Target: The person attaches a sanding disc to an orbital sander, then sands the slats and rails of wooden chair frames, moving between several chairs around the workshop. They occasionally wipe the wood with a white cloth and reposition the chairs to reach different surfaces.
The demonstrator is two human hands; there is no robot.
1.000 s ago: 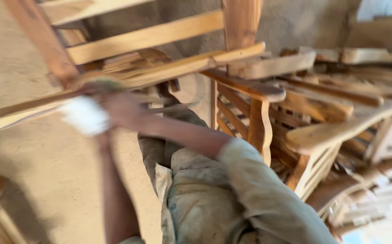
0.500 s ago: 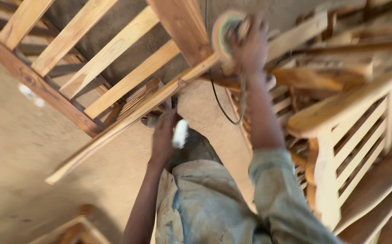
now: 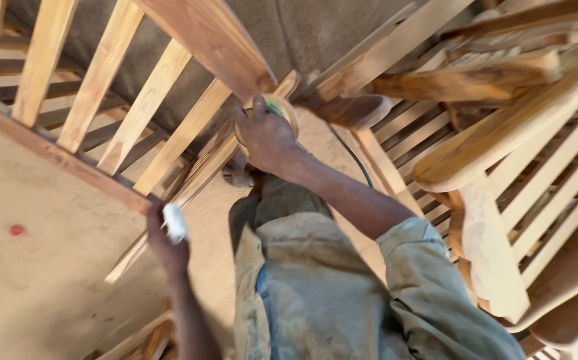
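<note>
R hand (image 3: 267, 137) gripping disc sander (image 3: 282, 110) on slanting wooden rail (image 3: 199, 177), axis running down-left toward L hand (image 3: 166, 237), which is clutching white cloth (image 3: 174, 222) against rail's lower end.

Open dirt floor (image 3: 42, 280) leftward; stacked wooden chairs (image 3: 516, 167) crowding the right.

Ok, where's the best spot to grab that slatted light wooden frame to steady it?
Probably the long lower rail of the slatted light wooden frame, near its free end and from underneath, where the left hand already holds it with a white cloth. The bare edge is reachable there, clear of the right hand.
</note>
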